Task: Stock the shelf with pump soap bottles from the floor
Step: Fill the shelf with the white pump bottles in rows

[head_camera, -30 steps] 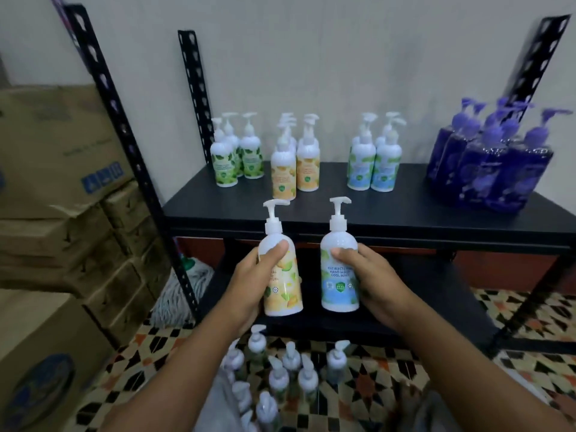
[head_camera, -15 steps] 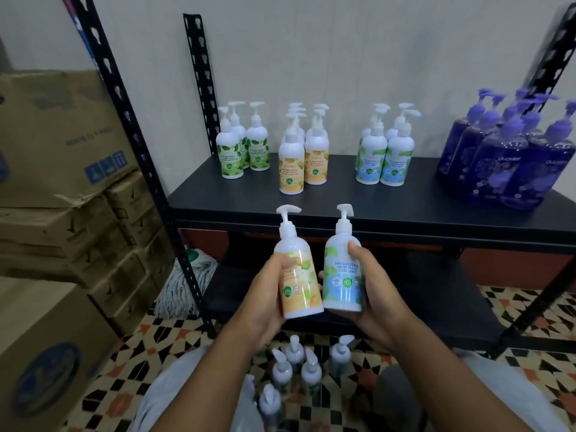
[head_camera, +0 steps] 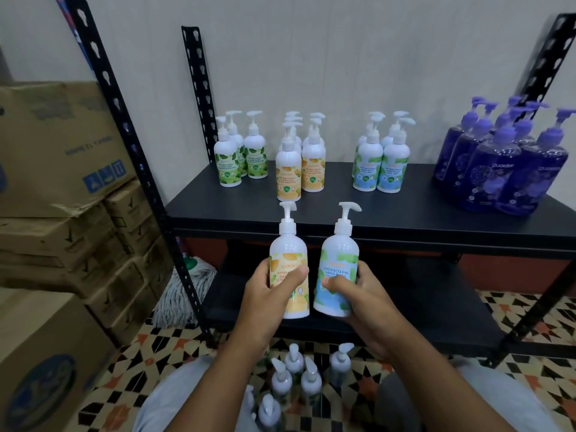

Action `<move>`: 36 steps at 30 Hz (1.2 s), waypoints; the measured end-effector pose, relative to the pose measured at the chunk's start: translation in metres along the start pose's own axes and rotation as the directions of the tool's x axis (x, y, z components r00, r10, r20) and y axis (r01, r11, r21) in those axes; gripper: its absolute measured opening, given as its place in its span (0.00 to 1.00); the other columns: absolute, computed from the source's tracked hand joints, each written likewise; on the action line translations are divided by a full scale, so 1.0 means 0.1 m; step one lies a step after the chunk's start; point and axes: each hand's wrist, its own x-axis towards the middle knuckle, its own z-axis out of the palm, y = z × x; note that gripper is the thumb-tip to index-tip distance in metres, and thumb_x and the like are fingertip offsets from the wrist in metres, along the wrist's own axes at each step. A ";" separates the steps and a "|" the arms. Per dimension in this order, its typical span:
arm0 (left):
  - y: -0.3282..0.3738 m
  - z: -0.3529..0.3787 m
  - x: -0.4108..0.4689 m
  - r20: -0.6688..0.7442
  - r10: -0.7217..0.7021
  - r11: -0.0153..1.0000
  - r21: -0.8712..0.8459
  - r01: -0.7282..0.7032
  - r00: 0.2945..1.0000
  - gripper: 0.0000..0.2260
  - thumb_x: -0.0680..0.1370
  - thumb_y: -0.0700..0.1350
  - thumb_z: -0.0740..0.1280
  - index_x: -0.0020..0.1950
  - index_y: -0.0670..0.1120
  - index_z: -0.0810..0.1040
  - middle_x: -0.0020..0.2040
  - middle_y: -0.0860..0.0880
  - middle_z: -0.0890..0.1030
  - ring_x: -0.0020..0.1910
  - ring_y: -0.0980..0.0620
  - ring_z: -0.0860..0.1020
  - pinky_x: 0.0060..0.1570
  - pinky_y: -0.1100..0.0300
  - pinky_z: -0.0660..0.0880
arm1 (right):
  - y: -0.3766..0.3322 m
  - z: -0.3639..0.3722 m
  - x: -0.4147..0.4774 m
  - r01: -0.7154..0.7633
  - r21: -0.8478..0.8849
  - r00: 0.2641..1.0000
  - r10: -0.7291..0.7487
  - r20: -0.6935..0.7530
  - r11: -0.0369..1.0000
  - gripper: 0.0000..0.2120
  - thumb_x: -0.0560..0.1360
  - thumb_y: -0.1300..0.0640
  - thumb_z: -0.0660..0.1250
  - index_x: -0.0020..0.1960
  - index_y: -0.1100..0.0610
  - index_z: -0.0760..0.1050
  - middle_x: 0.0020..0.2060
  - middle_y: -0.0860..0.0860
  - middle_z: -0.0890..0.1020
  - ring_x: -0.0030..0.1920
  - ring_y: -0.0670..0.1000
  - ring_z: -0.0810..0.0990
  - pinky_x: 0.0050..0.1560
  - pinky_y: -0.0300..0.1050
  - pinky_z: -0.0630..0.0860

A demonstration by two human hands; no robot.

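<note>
My left hand (head_camera: 269,294) grips a white pump bottle with an orange label (head_camera: 288,244). My right hand (head_camera: 358,294) grips a white pump bottle with a blue-green label (head_camera: 338,257). Both bottles are upright, side by side, just below the front edge of the black shelf (head_camera: 343,210). On the shelf stand groups of green-label bottles (head_camera: 229,157), orange-label bottles (head_camera: 290,169), blue-label bottles (head_camera: 367,163) and purple bottles (head_camera: 498,169). Several more pump bottles (head_camera: 296,375) stand on the tiled floor between my knees.
Stacked cardboard boxes (head_camera: 62,151) fill the left side beside the black perforated shelf upright (head_camera: 131,145). A mop head (head_camera: 187,291) lies under the shelf at left. A lower black shelf (head_camera: 436,307) sits below, and the right upright (head_camera: 548,63) stands at the far right.
Both hands have kept hold of their bottles and brought them close together; the bottles sit slightly lower against the shelf's front edge as my view shifted.
</note>
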 end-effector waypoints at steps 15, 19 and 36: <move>0.23 0.28 0.63 -0.029 0.113 0.993 -0.036 -0.114 0.993 0.13 0.75 0.42 0.75 0.57 0.46 0.76 0.47 0.44 0.85 0.43 0.44 0.86 0.41 0.51 0.82 | -0.52 -0.12 0.44 0.181 -0.158 0.973 -0.200 -0.116 0.971 0.25 0.70 0.63 0.78 0.63 0.50 0.72 0.53 0.54 0.83 0.52 0.52 0.85 0.48 0.44 0.82; 0.30 0.50 0.93 -0.012 0.122 0.987 -0.100 -0.123 0.992 0.14 0.76 0.42 0.75 0.59 0.44 0.76 0.45 0.43 0.84 0.42 0.44 0.86 0.39 0.52 0.82 | -0.76 -0.25 0.72 0.242 -0.274 0.930 -0.303 -0.208 0.931 0.27 0.70 0.62 0.78 0.63 0.51 0.69 0.52 0.52 0.81 0.50 0.49 0.84 0.43 0.39 0.80; 0.29 0.78 1.30 0.026 0.157 0.984 -0.091 -0.154 0.987 0.13 0.77 0.40 0.73 0.60 0.44 0.76 0.50 0.44 0.84 0.42 0.44 0.86 0.37 0.52 0.82 | -0.93 -0.85 1.45 0.199 -0.619 0.867 -0.431 -0.250 0.760 0.35 0.66 0.57 0.82 0.64 0.48 0.64 0.61 0.51 0.75 0.56 0.49 0.79 0.55 0.44 0.79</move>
